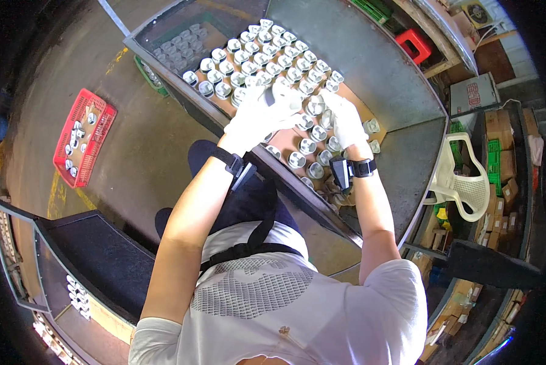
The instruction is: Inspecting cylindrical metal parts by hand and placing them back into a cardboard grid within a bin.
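Both my hands wear white gloves and are above a brown sheet (292, 141) set with rows of silvery metal pistons (262, 59). My left hand (262, 117) is curled over the near-left part of the rows. Its fingers are closed, and glare hides what they hold. To its right, my right hand (344, 120) has its fingers bent around a piston (327, 119) that looks nearer than those on the sheet. Another piston (315, 106) shows between the two hands. More pistons (307, 146) stand nearer me, below the hands.
A dark metal-walled bench (400, 155) encloses the sheet. On the floor at left is a red crate (85, 163) with several pistons. A green crate (151, 76) sits beside the bench. At right are a white plastic chair (467, 182) and shelves with cardboard boxes (499, 129).
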Demonstrator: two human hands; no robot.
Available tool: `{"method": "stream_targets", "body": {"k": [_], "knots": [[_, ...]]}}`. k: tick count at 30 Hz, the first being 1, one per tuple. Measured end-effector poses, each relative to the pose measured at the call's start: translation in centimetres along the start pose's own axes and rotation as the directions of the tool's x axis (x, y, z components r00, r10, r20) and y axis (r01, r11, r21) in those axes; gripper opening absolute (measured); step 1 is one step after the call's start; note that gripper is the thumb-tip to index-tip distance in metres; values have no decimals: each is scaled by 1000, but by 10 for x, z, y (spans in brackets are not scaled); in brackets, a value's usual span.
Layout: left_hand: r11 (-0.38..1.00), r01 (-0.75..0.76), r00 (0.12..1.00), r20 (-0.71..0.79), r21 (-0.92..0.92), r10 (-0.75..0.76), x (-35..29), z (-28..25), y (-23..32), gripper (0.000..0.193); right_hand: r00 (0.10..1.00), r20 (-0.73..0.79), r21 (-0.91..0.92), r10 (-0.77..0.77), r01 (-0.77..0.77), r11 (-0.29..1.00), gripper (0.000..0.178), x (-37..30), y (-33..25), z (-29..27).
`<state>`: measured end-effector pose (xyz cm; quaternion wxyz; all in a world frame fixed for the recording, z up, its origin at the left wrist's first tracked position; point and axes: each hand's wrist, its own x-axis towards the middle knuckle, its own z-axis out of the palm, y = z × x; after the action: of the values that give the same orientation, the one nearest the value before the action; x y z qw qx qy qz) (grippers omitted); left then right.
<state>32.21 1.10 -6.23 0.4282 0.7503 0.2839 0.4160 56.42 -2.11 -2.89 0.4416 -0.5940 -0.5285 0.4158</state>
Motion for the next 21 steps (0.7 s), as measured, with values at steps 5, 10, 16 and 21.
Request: {"method": "stream_targets", "body": {"k": [5, 10, 16, 21], "knots": [[971, 117, 992, 60, -209, -107, 2, -4, 7, 33, 999, 46, 5, -24, 24, 1000, 35, -5, -2, 5], [860, 311, 946, 47, -404, -321, 6, -8, 37, 41, 985, 145, -160, -89, 112, 981, 36, -4, -18, 12], [963, 251, 968, -39, 94, -248, 4, -8, 29, 54, 909, 416, -145, -9, 76, 987, 35, 14, -6, 31], [966, 245, 961, -149, 79, -232, 11, -25, 31, 37, 869, 412, -196, 273, -208, 958, 33, 37, 69, 18]]}}
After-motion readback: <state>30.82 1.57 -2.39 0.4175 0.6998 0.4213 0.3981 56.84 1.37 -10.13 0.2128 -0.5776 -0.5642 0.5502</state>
